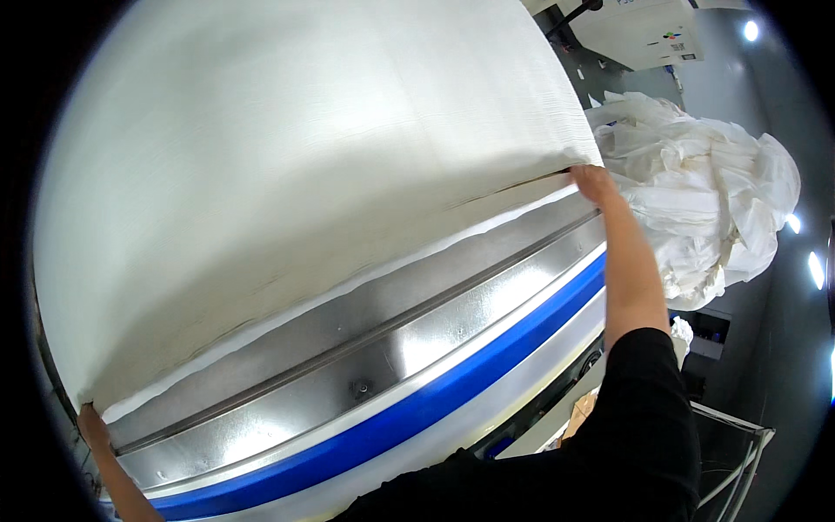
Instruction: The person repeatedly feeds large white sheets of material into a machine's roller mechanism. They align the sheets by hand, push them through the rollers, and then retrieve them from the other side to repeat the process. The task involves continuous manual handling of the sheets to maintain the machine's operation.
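A wide white sheet (330,165), cloth-like with fine wrinkles, spreads over most of the view. My left hand (92,426) grips its near left corner. Far to the right, my right hand (594,184) is closed on the sheet's near right corner, its fingertips tucked out of sight. Between the two hands the near edge runs slightly wavy, with a narrow gap and folds below the right corner. Just in front of that edge lies a shiny metal strip (452,313) with a raised ridge along it.
Nearer my body runs a blue band (391,439) along the machine's front. A big bundle of crumpled white material (696,191) stands at the right. Beyond it is a white cabinet (631,35). A white metal frame (739,465) sits at the lower right.
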`<state>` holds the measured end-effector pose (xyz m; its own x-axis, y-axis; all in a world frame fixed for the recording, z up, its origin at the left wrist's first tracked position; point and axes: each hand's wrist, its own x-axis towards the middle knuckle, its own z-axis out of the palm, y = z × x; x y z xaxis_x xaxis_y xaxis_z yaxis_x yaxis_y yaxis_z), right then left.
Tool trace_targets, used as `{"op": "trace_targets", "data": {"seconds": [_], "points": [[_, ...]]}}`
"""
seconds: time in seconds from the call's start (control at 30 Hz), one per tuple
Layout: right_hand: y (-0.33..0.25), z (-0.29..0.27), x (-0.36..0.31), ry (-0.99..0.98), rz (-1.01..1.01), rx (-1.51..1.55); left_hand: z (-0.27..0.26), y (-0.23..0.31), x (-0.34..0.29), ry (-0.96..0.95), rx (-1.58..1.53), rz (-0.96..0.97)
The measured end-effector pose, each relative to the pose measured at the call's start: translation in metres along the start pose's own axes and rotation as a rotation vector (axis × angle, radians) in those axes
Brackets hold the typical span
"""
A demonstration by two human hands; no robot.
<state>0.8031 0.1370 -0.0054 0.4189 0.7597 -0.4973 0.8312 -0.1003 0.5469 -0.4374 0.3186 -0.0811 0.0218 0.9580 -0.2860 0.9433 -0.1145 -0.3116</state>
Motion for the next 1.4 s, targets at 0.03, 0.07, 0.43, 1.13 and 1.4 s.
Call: {"op": "trace_targets", "data": {"seconds": [0.03, 0.07, 0.43, 1.13, 1.4], "points": [[0.008, 0.009, -0.001, 0.047, -0.008, 0.059, 0.003, -0.003, -0.002, 0.0, -0.008, 0.008], [0.017, 0.015, -0.002, 0.068, 0.007, 0.109, 0.005, -0.006, -0.002, -0.027, 0.038, -0.016], [0.037, 0.004, -0.03, 0.16, 0.195, 0.283, -0.072, 0.047, -0.042, -0.088, 0.37, -0.016], [0.054, 0.089, -0.219, -0.217, -0.204, -0.169, -0.064, 0.064, -0.26, -0.88, 0.62, 0.182], [0.049, 0.157, -0.249, -0.251, -0.264, -0.174, -0.003, 0.073, -0.269, -0.967, 0.609, 0.27]]}}
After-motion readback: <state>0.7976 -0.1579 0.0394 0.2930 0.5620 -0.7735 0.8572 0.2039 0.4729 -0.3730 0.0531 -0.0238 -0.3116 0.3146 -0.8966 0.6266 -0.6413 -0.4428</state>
